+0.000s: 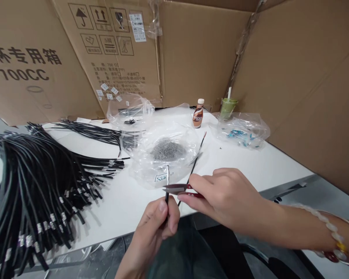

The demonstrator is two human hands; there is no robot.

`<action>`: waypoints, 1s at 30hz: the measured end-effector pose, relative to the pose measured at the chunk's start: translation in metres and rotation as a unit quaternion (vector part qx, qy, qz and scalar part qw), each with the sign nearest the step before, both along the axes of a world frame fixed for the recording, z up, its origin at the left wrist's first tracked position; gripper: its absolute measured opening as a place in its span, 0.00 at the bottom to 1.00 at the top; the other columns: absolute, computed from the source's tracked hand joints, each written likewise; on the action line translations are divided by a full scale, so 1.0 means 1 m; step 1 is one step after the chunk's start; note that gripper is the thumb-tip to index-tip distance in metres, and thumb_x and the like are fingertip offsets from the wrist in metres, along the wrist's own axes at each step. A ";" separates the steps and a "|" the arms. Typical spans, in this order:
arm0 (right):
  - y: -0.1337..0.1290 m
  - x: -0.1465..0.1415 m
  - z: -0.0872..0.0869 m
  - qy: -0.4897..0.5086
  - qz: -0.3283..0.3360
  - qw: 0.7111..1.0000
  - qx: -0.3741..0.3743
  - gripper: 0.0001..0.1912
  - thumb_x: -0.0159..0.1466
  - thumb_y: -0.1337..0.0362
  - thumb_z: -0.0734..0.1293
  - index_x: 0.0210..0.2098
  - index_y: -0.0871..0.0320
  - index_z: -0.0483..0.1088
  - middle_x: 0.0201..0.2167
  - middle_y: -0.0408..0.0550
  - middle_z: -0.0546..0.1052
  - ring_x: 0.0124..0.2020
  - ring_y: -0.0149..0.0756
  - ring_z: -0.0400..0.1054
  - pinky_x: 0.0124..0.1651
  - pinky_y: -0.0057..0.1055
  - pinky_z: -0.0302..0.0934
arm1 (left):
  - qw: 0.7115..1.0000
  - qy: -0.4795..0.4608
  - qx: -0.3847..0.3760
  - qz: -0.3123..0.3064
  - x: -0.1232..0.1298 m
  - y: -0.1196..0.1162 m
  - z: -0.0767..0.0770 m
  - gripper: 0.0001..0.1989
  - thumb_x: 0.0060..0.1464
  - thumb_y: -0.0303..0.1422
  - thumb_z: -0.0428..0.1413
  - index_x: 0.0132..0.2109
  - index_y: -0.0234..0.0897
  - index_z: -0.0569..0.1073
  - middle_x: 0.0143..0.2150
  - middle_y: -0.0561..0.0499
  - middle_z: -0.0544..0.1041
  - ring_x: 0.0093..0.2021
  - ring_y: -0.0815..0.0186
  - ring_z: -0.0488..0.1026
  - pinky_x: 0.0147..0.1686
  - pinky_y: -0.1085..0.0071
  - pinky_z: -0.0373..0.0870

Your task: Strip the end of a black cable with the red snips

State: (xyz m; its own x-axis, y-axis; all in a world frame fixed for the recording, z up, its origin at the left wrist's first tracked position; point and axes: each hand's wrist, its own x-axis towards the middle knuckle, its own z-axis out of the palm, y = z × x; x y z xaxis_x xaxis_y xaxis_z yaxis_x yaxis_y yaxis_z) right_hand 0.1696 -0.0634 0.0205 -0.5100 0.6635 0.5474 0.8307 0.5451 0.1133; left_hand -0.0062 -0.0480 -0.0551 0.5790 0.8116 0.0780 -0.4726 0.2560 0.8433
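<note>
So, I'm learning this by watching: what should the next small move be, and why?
Probably a light squeeze of the snips by the right hand while the left hand steadies the black cable: the snips' tips sit at the cable, roughly where its black jacket meets the silvery end, and the left fingers grip just below.

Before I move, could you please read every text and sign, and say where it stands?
"杯专用箱": left cardboard panel.
"700CC": same panel.
"700 CC": middle cardboard panel.
"(PP)": same panel.
Umbrella, arrows, glass signs: above that.
"SCA", partial: bottle.
White label, bag print, other print, lower signs: too blurred.
</note>
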 end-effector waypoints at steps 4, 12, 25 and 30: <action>0.030 0.000 0.024 -0.004 -0.040 0.986 -0.163 0.22 0.69 0.52 0.57 0.24 0.57 0.63 0.14 0.38 0.64 0.15 0.27 0.49 0.22 0.28 0.37 | 0.998 -0.025 -0.040 0.032 0.007 0.018 0.016 0.21 0.61 0.42 0.51 0.22 0.35 0.66 0.16 0.59 0.48 0.19 0.74 0.43 0.21 0.75 0.46; 0.123 -0.001 0.049 0.008 -0.019 0.928 -0.373 0.24 0.65 0.51 0.58 0.18 0.57 0.50 0.15 0.37 0.52 0.19 0.26 0.45 0.23 0.29 0.39 | 0.981 -0.069 -0.178 0.048 0.015 0.068 0.053 0.20 0.67 0.32 0.39 0.26 0.35 0.61 0.18 0.61 0.47 0.17 0.75 0.38 0.15 0.79 0.44; 0.154 -0.014 0.038 -0.073 -0.115 0.950 -0.280 0.22 0.67 0.55 0.57 0.24 0.62 0.69 0.23 0.51 0.72 0.25 0.34 0.64 0.27 0.30 0.49 | 0.975 -0.048 -0.187 0.114 0.022 0.101 0.031 0.16 0.64 0.37 0.50 0.29 0.34 0.64 0.18 0.64 0.51 0.14 0.79 0.45 0.13 0.80 0.45; 0.130 -0.015 0.036 -0.089 -0.160 0.970 -0.158 0.25 0.70 0.55 0.53 0.33 0.64 0.73 0.30 0.59 0.77 0.32 0.42 0.71 0.30 0.31 0.48 | 0.977 0.014 -0.097 0.191 0.025 0.092 0.024 0.15 0.64 0.38 0.48 0.31 0.34 0.64 0.19 0.63 0.51 0.15 0.78 0.42 0.14 0.79 0.42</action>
State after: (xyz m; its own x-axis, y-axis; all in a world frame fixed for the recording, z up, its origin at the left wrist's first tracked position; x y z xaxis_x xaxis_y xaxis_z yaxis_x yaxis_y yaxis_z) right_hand 0.1549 0.0666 0.0566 -0.3172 0.9240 0.2137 0.9460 0.2924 0.1399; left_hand 0.0184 0.0437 -0.0310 0.2308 0.9668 -0.1098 -0.5421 0.2214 0.8106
